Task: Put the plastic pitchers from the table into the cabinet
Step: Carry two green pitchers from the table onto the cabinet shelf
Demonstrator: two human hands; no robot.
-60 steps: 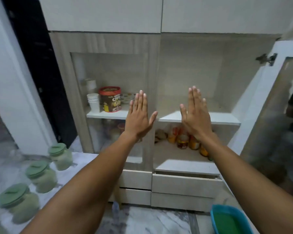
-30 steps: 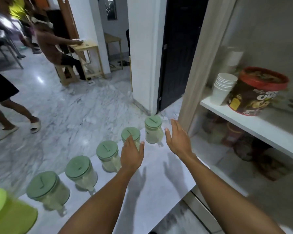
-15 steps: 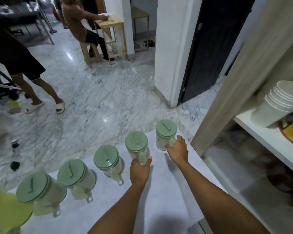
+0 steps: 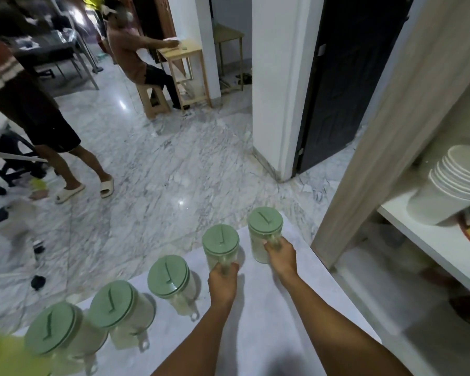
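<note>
Several clear plastic pitchers with green lids stand in a row on the white table (image 4: 269, 321). My right hand (image 4: 278, 256) is closed around the handle of the farthest pitcher (image 4: 265, 226), nearest the cabinet. My left hand (image 4: 223, 280) grips the handle of the second pitcher (image 4: 220, 244). Both pitchers look to be standing on the table. Three more pitchers (image 4: 171, 278) (image 4: 114, 305) (image 4: 55, 332) stand to the left with their handles free. The cabinet (image 4: 391, 147) is at the right, its shelf (image 4: 429, 240) visible.
A stack of white cups (image 4: 453, 185) sits on the cabinet shelf. A yellow-green object (image 4: 0, 356) lies at the table's near left corner. One person (image 4: 38, 115) stands on the marble floor at left; another (image 4: 136, 58) sits on a stool at a small wooden table.
The view swung from the cabinet down to the table. Both hands reached toward the two farthest pitchers and closed around their handles.
</note>
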